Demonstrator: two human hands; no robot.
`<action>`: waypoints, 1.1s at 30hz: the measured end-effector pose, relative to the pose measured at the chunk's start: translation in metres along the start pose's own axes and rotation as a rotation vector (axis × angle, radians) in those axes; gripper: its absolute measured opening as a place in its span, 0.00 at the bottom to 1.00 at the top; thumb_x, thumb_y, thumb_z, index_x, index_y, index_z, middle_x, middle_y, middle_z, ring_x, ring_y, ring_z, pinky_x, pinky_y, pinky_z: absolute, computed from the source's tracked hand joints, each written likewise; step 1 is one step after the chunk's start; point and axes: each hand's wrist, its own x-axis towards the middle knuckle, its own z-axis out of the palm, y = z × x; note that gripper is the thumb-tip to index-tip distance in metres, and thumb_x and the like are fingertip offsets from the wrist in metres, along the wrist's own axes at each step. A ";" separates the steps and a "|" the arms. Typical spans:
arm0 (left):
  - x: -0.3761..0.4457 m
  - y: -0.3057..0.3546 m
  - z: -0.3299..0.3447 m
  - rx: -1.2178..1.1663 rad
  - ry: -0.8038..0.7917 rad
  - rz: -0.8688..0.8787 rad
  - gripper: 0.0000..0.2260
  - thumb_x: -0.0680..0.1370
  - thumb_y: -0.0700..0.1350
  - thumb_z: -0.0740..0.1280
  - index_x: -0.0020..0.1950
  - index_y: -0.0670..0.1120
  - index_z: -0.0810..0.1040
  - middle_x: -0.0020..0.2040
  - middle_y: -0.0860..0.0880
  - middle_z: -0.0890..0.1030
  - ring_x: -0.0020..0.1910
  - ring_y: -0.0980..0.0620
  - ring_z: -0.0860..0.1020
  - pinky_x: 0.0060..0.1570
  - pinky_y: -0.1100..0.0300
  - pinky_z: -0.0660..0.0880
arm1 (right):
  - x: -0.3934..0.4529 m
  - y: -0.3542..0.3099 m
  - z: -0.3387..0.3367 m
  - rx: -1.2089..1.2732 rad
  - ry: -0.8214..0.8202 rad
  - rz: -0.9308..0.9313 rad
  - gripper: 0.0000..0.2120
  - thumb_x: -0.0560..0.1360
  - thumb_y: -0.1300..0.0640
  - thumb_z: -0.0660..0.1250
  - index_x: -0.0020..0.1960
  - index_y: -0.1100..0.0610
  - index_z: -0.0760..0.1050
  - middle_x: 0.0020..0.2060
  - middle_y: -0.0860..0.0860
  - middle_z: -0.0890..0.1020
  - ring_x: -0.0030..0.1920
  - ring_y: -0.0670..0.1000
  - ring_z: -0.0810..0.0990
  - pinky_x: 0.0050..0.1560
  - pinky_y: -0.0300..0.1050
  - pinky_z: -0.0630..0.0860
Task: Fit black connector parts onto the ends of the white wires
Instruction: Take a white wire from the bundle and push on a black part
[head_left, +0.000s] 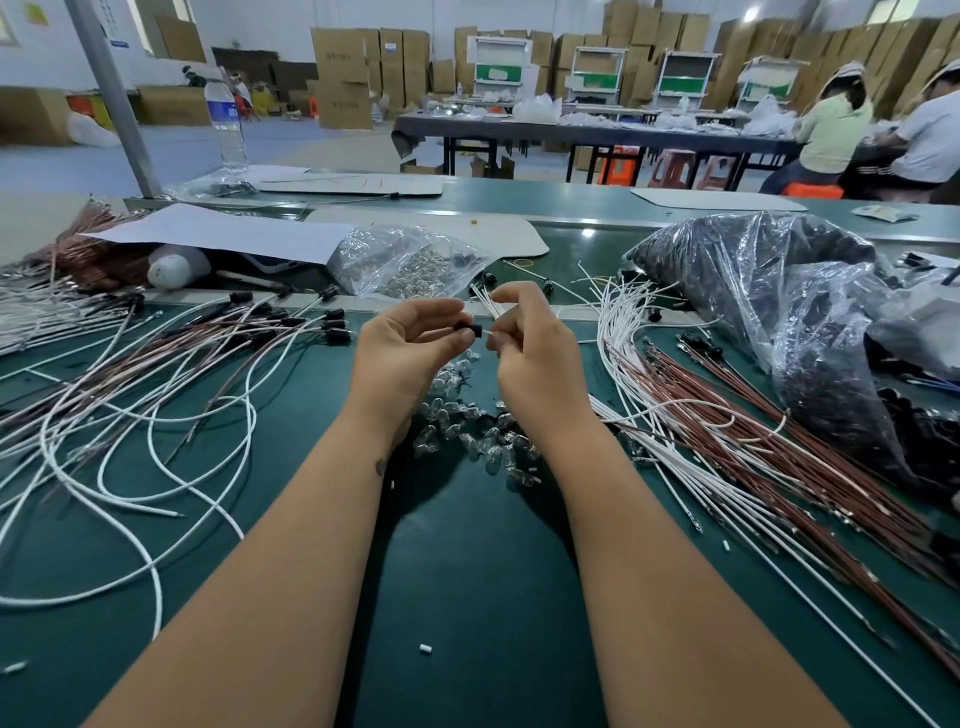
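White wires slant up-left from the right hand, whose grip pinches them above the tabletop. The left hand pinches a black connector lying sideways, facing them. Clear bulbs lie beneath.

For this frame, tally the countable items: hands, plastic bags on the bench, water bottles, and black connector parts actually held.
Hands: 2, the left hand and the right hand
Plastic bags: 2, a clear bag and a large bag of black parts
Water bottles: 1, the water bottle
Held black connector parts: 1, the black connector part
Total: 6
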 end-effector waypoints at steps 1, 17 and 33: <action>0.000 0.000 0.001 0.007 -0.007 0.000 0.14 0.69 0.29 0.73 0.49 0.44 0.80 0.41 0.50 0.85 0.43 0.54 0.83 0.45 0.66 0.77 | 0.000 0.001 0.000 -0.001 0.002 -0.009 0.16 0.75 0.71 0.62 0.59 0.57 0.70 0.38 0.51 0.77 0.38 0.44 0.75 0.39 0.40 0.69; 0.000 0.001 0.001 0.096 0.064 0.013 0.11 0.68 0.35 0.76 0.47 0.44 0.81 0.40 0.47 0.83 0.40 0.54 0.81 0.43 0.64 0.78 | 0.001 0.006 -0.003 -0.291 -0.033 0.022 0.03 0.77 0.58 0.65 0.45 0.55 0.77 0.38 0.48 0.78 0.41 0.51 0.75 0.38 0.44 0.66; 0.001 0.002 -0.001 0.057 -0.014 -0.094 0.08 0.70 0.32 0.73 0.46 0.42 0.83 0.39 0.48 0.85 0.40 0.54 0.83 0.44 0.66 0.78 | 0.000 0.008 -0.008 -0.292 -0.007 0.011 0.04 0.78 0.56 0.65 0.48 0.53 0.78 0.42 0.48 0.78 0.43 0.50 0.74 0.38 0.45 0.69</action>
